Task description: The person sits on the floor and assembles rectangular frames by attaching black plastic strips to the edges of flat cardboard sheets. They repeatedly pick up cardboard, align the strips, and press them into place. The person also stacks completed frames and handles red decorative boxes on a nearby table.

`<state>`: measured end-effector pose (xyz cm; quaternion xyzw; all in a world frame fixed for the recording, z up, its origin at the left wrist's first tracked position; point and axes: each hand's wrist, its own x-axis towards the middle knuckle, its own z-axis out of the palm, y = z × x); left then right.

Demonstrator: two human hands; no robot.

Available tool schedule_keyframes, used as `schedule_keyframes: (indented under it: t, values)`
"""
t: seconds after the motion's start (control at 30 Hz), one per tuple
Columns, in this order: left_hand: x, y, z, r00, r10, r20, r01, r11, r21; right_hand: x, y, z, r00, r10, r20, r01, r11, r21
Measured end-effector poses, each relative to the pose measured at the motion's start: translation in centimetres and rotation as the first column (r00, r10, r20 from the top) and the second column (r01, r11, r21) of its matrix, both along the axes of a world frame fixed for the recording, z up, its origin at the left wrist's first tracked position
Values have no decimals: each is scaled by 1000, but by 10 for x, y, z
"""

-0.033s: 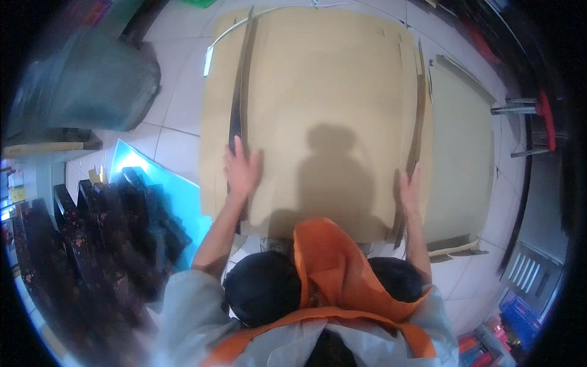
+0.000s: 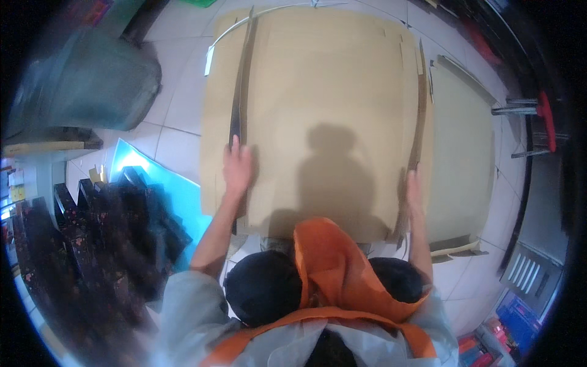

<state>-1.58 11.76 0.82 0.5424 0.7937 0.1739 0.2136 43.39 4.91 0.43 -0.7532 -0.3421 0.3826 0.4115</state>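
A large brown cardboard sheet (image 2: 324, 79) lies flat in front of me, with a narrow flap standing up along each side. My left hand (image 2: 237, 168) is closed around the dark-faced left flap (image 2: 243, 92), its fingers close together and pointing away from me. On the other side, my right hand (image 2: 415, 194) is closed at the right flap (image 2: 420, 116), fingers pressed together against it. The thumb of the right hand is hard to make out. My shadow falls across the middle of the sheet.
Another flat cardboard piece (image 2: 461, 159) lies to the right. Dark, patterned long pieces (image 2: 92, 244) are stacked at left beside a shiny blue sheet (image 2: 186, 208). A large grey-green container (image 2: 92, 79) stands far left. A white strap (image 2: 275, 8) lies over the far edge. At right is a red-topped stool (image 2: 546, 122).
My left hand's spread fingers have drawn together on the left flap. My right hand has shifted slightly rightward against its flap. The cardboard sheet stays in place.
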Motion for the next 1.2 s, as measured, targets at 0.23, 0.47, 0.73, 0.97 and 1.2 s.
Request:
schedule_keyframes:
  t: [0.23, 0.47, 0.73, 0.97, 1.2]
  values:
    - [-31, 24, 16, 675, 211, 707, -51, 969, -241, 39, 1, 4, 930, 5, -367, -27, 998, -55]
    - [14, 23, 23, 982, -112, -153, 98, 990, -101, -3, 19, 32, 787, 305, 537, -192, 947, -256]
    - [24, -10, 29, 767, -587, -259, 602, 798, -27, 17, -1, -11, 675, 322, 664, -334, 935, -114]
    - [-43, -49, 45, 10, -1000, -27, 864, 22, -504, 23, 2, -3, 600, 363, 713, -323, 925, -199]
    - [-78, -81, 10, 148, -973, -179, 912, 205, -355, 26, -21, 18, 491, 474, 731, -582, 803, -129]
